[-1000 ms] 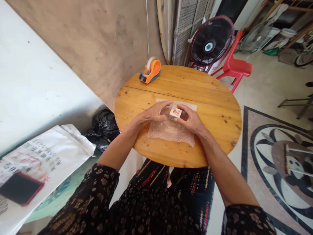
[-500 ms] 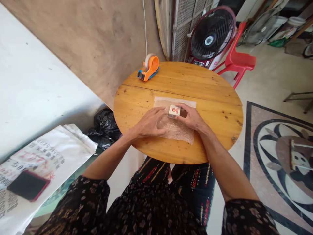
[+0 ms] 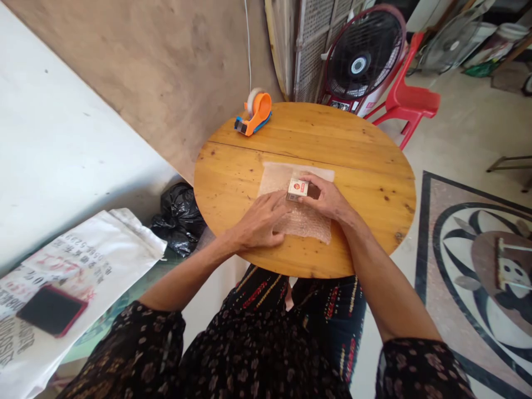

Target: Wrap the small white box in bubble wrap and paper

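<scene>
A sheet of bubble wrap lies flat in the middle of a round wooden table. My right hand is closed on a small white box with a red mark, holding it down on the wrap. My left hand rests on the near left corner of the wrap, fingers curled over its edge.
An orange tape dispenser sits at the table's far left edge. Behind the table stand a black fan and a red plastic chair. Left of me are a black bag, a printed white sack and a dark phone.
My left hand has left the box and slid back toward me to the near corner of the bubble wrap. My right hand has kept the box, now lower on the wrap.
</scene>
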`<state>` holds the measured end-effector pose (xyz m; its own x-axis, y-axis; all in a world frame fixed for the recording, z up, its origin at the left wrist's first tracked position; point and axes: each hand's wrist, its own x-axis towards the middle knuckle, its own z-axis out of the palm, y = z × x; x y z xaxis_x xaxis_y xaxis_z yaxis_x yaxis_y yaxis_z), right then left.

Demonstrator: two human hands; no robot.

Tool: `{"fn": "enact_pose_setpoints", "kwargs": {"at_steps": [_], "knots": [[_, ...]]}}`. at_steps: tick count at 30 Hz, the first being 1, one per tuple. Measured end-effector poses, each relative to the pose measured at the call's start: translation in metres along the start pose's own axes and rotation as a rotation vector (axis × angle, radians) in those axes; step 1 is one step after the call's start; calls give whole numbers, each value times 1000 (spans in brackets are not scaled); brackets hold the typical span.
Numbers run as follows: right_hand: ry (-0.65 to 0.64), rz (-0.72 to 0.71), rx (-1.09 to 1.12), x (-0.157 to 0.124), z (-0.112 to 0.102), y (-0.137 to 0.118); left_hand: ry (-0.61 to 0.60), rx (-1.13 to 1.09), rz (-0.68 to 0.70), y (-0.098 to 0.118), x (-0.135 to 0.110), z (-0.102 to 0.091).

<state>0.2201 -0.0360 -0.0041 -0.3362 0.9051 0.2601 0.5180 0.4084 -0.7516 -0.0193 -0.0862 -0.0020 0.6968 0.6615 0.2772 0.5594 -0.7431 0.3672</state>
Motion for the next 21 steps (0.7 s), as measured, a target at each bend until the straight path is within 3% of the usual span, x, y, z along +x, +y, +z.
{"fn": "enact_pose_setpoints", "kwargs": {"at_steps": [8,13,21], "knots": [[-43,78,57,-4,-4,-6,237,-60,-100,-4,19,4],[-48,74,105,-4,-9,-13,247,-182,-183,-10,44,-3],[3,171,200,-4,-9,1,247,-270,-273,-21,69,-6]]}}
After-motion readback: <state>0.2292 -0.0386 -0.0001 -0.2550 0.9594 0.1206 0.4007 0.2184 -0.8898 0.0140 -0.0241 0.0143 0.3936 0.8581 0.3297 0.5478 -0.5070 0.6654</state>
